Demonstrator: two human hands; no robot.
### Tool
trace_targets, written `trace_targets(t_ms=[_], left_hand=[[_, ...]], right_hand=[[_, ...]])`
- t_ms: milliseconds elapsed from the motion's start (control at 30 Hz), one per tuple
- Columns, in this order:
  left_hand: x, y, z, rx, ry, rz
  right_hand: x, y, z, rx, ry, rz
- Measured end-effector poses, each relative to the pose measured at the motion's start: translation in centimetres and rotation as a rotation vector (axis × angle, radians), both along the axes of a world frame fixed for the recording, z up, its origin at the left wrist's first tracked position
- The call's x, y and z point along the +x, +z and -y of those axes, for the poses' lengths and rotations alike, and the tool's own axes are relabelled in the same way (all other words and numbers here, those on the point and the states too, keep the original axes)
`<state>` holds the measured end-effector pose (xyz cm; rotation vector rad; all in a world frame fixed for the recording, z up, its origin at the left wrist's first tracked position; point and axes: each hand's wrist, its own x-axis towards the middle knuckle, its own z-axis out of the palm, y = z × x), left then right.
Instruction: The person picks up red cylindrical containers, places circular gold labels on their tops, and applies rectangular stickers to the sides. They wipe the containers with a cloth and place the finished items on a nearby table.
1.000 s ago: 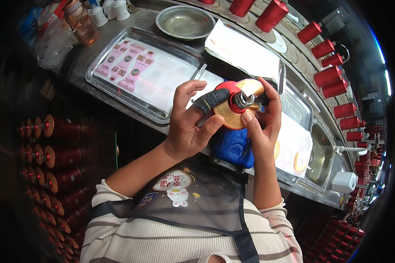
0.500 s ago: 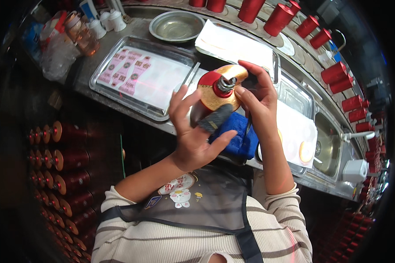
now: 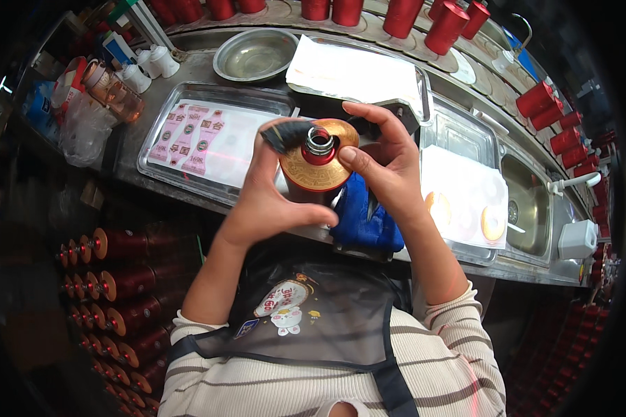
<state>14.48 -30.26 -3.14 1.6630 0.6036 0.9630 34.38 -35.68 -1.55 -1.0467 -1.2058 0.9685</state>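
A red bottle (image 3: 311, 186) with a bare, uncapped metal neck stands between my hands, seen from above. A gold ring label (image 3: 311, 175) with an embossed pattern lies around its neck. My left hand (image 3: 257, 201) curves around the bottle's left side. One of its fingers, wrapped in a black covering (image 3: 285, 134), presses on the label near the neck, while the thumb stretches out along the near side. With the thumb of my right hand (image 3: 389, 167) on the label's right edge, its index finger extends above the bottle; other fingers are partly hidden. A blue cloth (image 3: 368, 222) lies just behind the bottle's lower right.
Left is a metal tray (image 3: 144, 156) of pink-printed labels. A metal bowl (image 3: 257, 59) and a tray of white paper (image 3: 355, 73) sit beyond. Gold rings (image 3: 494, 222) lie on paper at right, beside a sink (image 3: 525, 187). Red bottles (image 3: 448, 28) line the conveyor.
My left hand has come in against the bottle, its covered finger moving up onto the label beside the neck. The gold label, raised at its far side before, now lies flatter around the neck.
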Motion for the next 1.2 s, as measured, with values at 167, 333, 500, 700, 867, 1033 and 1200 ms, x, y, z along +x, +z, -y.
trace_targets(t_ms=[167, 333, 500, 700, 867, 1033, 1200], left_hand=[[0.0, 0.8, -1.4, -0.204, -0.201, 0.070], [-0.6, -0.6, -1.0, 0.020, -0.044, -0.071], [-1.0, -0.3, -2.3, -0.235, -0.314, 0.226], [-0.1, 1.0, -0.6, -0.464, -0.122, 0.229], [0.2, 0.8, -0.5, -0.457, -0.112, 0.223], [0.1, 0.7, -0.5, -0.386, -0.135, 0.301], [0.5, 0.9, 0.0, -0.409, -0.109, 0.267]], right_hand=[[-0.3, 0.4, -0.2, -0.017, -0.103, -0.157], [-0.6, 0.8, 0.3, -0.098, -0.102, -0.097], [-1.0, 0.9, 0.9, -0.064, -0.157, -0.106], [-2.0, 1.2, 1.7, -0.188, -0.184, -0.139], [-2.1, -0.4, 1.6, -0.217, -0.113, 0.005], [-1.8, 0.8, 1.5, -0.294, -0.077, -0.109], [-1.7, -0.7, 1.5, -0.228, -0.060, -0.126]])
